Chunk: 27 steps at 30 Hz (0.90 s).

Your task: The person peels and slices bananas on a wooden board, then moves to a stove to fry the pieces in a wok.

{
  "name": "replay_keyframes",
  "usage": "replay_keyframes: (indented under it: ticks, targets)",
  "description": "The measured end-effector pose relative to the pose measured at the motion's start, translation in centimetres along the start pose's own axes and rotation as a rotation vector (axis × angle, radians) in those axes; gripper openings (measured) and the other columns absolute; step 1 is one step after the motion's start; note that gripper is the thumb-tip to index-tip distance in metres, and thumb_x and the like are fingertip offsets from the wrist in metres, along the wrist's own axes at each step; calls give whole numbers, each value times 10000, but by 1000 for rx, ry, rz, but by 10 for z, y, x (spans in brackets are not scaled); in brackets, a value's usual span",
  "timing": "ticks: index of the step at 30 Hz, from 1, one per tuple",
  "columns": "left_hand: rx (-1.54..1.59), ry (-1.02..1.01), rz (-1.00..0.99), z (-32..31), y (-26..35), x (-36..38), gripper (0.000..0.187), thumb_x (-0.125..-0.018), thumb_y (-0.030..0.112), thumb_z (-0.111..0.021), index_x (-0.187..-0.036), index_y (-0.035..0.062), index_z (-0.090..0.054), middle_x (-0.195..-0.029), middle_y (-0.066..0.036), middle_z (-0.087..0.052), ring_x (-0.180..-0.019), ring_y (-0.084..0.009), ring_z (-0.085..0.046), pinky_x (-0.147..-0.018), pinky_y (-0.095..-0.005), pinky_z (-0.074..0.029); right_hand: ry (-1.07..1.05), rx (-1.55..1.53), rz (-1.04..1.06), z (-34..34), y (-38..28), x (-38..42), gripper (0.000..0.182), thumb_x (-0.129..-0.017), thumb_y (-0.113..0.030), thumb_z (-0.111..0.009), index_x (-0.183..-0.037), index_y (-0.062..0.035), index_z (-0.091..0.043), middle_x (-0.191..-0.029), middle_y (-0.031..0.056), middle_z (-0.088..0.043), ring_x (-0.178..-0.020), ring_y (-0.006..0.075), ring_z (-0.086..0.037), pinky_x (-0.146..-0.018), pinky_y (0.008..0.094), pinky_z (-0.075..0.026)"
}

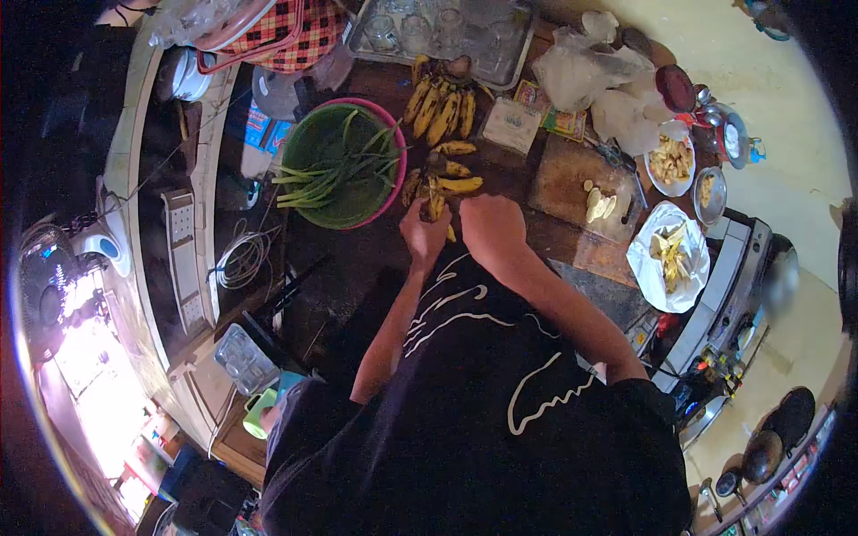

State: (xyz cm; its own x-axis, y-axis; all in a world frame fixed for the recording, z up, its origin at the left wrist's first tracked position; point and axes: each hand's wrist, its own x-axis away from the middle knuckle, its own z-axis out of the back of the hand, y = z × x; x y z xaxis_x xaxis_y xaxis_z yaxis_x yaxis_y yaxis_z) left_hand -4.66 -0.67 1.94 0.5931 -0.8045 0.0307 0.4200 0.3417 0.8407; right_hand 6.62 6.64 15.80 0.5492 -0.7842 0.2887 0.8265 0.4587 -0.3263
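Observation:
My left hand is closed round a yellow banana with dark patches, just in front of my chest. My right hand is curled into a fist beside it, back upward; whatever its fingers hold is hidden. Several loose bananas lie just beyond my hands. Farther back rests a bunch of ripe, brown-spotted bananas. Left of them stands a green basket in a pink basin, with long green stalks lying across it.
On the right, a wooden cutting board carries pale cut pieces and a knife. A white lined bowl holds peels; a plate holds pale pieces. Behind are a tray of glasses and plastic bags. A stove stands far right.

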Motion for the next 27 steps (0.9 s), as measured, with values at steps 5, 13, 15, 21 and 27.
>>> replay_keyframes:
  ticks: [5, 13, 15, 21, 27]
  targets:
    - [121, -23, -18, 4, 2, -1, 288, -692, 120, -745, -928, -2, -634, -799, -129, -680, -729, -194, -664, -667, -321, -509, 7, 19, 0, -3, 3, 2, 173, -788, -160, -599, -693, -29, -659, -673, 163, -645, -660, 321, -664, -595, 417, -535]
    - [37, -29, -3, 3, -6, 0, 322, -692, 132, -752, -952, -16, -635, -822, -134, -683, -737, -189, -658, -683, -317, -507, -25, -7, -40, 14, 12, 5, 229, -815, -209, -593, -683, -37, -665, -664, 163, -644, -639, 317, -661, -589, 421, -531]
    - [25, -61, 18, 5, -5, -2, 333, -686, 146, -757, -951, -17, -637, -820, -135, -682, -738, -189, -656, -684, -325, -507, -41, -15, -44, 16, 10, 4, 212, -809, -183, -582, -683, -37, -672, -672, 163, -649, -635, 315, -663, -590, 422, -532]
    - [44, -81, 105, 7, 4, -1, 350, -674, 175, -762, -947, -7, -641, -793, -134, -674, -736, -209, -652, -677, -342, -500, -29, -27, -25, 1, 11, 1, 303, -837, -277, -610, -688, -16, -650, -676, 184, -636, -633, 334, -650, -592, 433, -524]
    - [-58, -52, 17, 4, -4, -2, 361, -663, 214, -746, -935, 1, -639, -805, -160, -668, -762, -313, -653, -712, -395, -496, -52, -11, -37, -4, 8, 1, 273, -835, -258, -611, -694, -28, -653, -667, 163, -637, -641, 328, -652, -607, 425, -528]
